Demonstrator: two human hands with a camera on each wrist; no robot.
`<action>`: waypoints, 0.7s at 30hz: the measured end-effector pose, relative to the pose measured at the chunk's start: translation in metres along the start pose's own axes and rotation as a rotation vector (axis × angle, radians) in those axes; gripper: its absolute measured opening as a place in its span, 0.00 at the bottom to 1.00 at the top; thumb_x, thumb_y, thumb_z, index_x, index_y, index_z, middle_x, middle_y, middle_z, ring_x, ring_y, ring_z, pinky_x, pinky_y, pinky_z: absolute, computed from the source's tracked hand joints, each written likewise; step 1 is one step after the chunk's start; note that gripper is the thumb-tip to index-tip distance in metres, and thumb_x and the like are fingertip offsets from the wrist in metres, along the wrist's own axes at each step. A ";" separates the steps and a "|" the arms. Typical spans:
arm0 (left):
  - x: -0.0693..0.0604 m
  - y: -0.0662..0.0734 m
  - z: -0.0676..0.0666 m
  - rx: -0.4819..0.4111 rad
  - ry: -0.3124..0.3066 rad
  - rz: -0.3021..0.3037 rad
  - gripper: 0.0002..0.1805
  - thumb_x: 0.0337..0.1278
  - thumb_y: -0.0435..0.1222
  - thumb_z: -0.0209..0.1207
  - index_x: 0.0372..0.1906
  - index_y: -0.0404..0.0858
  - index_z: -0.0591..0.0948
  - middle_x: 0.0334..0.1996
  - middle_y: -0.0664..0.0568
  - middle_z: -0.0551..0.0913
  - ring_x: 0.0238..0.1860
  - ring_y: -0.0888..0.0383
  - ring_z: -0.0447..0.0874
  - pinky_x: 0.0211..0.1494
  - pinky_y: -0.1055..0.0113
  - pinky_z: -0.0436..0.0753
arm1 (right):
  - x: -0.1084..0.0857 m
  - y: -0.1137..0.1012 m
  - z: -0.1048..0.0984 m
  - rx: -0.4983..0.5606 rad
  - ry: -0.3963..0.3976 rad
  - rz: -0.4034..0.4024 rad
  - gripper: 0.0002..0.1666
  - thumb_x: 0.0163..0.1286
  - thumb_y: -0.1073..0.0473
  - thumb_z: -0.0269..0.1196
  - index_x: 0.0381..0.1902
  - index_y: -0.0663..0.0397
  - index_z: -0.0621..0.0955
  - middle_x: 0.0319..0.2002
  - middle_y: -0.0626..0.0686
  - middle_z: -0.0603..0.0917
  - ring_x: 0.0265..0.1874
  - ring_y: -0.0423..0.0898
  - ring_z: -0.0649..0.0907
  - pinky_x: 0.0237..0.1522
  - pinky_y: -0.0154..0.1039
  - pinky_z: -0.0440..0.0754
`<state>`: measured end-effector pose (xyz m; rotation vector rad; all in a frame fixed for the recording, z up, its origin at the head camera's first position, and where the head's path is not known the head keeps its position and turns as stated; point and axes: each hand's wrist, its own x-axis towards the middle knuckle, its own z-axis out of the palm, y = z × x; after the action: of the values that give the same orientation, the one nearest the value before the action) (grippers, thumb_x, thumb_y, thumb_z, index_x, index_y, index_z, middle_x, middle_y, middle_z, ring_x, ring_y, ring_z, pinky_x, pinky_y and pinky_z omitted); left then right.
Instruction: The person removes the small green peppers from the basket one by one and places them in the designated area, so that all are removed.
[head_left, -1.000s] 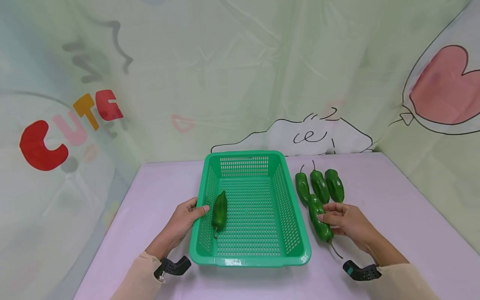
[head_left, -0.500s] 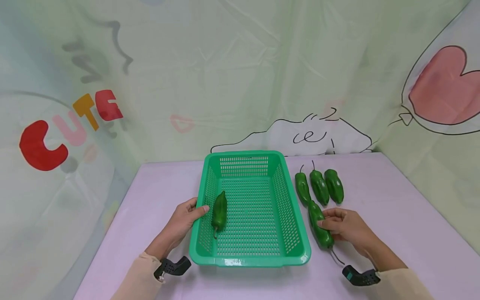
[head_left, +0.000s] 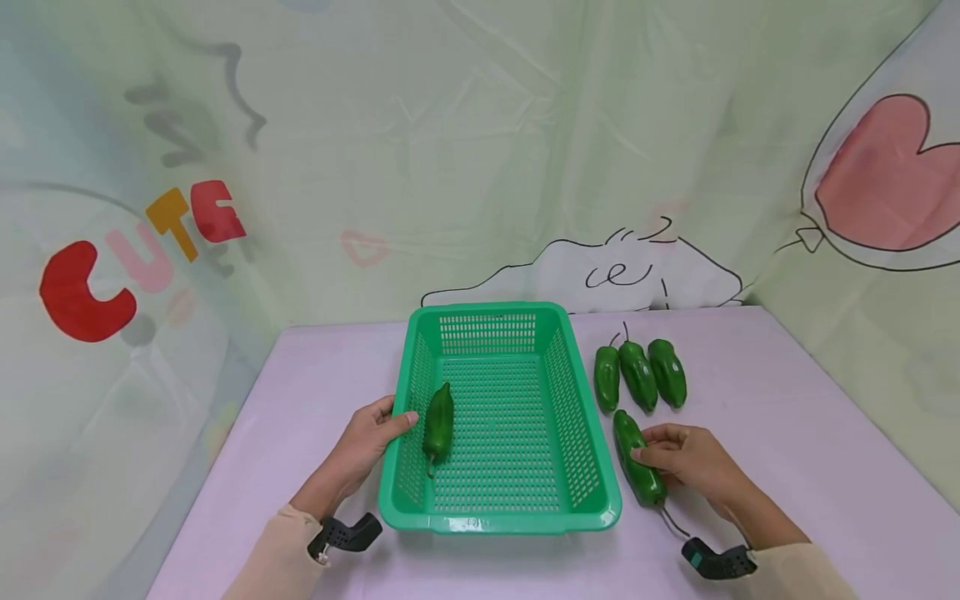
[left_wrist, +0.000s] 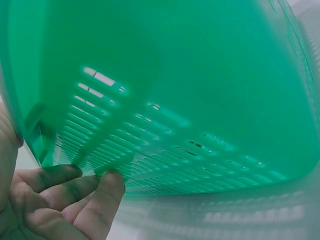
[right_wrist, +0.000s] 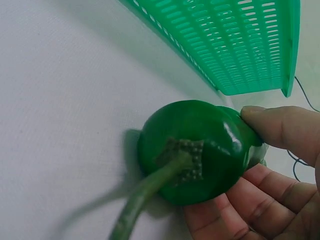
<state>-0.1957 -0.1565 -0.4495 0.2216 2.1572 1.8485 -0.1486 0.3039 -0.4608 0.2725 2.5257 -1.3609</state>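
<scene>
A green plastic basket [head_left: 498, 523] with slotted walls stands in the middle of the table. My left hand [head_left: 372, 433] grips its left rim, thumb over the top; in the left wrist view its fingers [left_wrist: 107, 195] lie against the outer wall. One green chili pepper [head_left: 438, 423] lies inside the basket near the left wall. To the basket's right, my right hand [head_left: 693, 458] pinches another green pepper [head_left: 639, 462] between thumb and fingers. That pepper's stem points toward me, as the right wrist view also shows at its stem end [right_wrist: 195, 150].
Three more green peppers, among them a left one [head_left: 607, 377], a middle one [head_left: 638, 377] and a right one [head_left: 667, 372], lie side by side behind the right hand. The pale table [head_left: 330, 358] meets a printed curtain [head_left: 480, 167] at the back.
My right hand has drawn its pepper toward me, away from the other three. The leftmost of those has turned slightly more upright. My left hand and the basket have stayed put.
</scene>
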 end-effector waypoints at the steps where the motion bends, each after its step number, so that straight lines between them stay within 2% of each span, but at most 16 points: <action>1: 0.000 0.000 0.000 0.000 -0.001 0.001 0.33 0.77 0.42 0.58 0.76 0.27 0.66 0.63 0.32 0.81 0.58 0.42 0.87 0.56 0.57 0.88 | 0.000 -0.001 0.000 -0.001 0.000 0.000 0.33 0.70 0.49 0.71 0.62 0.70 0.78 0.47 0.55 0.88 0.41 0.46 0.84 0.40 0.41 0.86; 10: -0.001 0.000 0.000 -0.004 -0.004 -0.001 0.33 0.77 0.42 0.58 0.75 0.27 0.66 0.63 0.32 0.81 0.58 0.43 0.87 0.56 0.58 0.88 | -0.004 -0.005 0.001 -0.027 0.004 -0.011 0.31 0.71 0.51 0.71 0.60 0.71 0.80 0.48 0.56 0.88 0.41 0.46 0.84 0.40 0.42 0.87; 15: -0.001 0.000 0.000 -0.001 -0.001 -0.006 0.33 0.77 0.42 0.59 0.75 0.27 0.66 0.63 0.32 0.81 0.58 0.43 0.86 0.57 0.58 0.88 | -0.005 -0.007 -0.003 -0.087 -0.001 0.001 0.32 0.72 0.48 0.69 0.60 0.70 0.80 0.48 0.57 0.87 0.42 0.46 0.84 0.41 0.43 0.88; 21: -0.001 0.001 0.000 0.008 -0.001 -0.003 0.34 0.77 0.42 0.58 0.76 0.27 0.65 0.62 0.32 0.81 0.58 0.42 0.87 0.57 0.57 0.88 | -0.010 -0.014 -0.013 -0.174 -0.020 -0.024 0.36 0.74 0.46 0.66 0.64 0.73 0.77 0.52 0.64 0.86 0.42 0.49 0.86 0.43 0.48 0.89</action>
<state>-0.1951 -0.1567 -0.4480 0.2214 2.1631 1.8385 -0.1449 0.3065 -0.4396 0.1934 2.6173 -1.1369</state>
